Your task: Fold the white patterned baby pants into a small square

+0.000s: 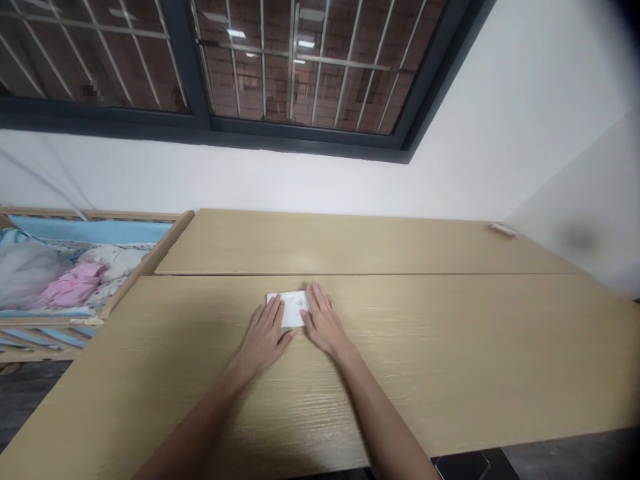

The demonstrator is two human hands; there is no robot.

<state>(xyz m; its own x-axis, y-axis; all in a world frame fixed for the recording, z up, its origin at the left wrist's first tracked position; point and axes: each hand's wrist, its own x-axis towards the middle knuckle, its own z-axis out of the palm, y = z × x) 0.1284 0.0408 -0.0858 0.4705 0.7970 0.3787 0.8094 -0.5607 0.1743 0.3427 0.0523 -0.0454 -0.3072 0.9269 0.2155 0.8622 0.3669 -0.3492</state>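
A small white rectangle with a faint printed pattern (294, 310), paper or folded cloth, lies flat on the pale wooden table (450, 347). My left hand (265, 333) rests on its left edge, palm down, with the fingers stretched forward and the thumb out to the right. On the opposite side my right hand (323, 320) lies over the right edge, fingers extended and thumb on the white surface. Neither hand is wrapped around anything. Part of the rectangle is hidden under the fingers.
A wooden crib (145, 267) with blue lining and pink cloth (75, 283) adjoins the table at the left. A small pale object (502, 230) lies at the table's far right. A seam crosses the tabletop beyond my hands. Behind are a white wall (300, 183) and a barred window.
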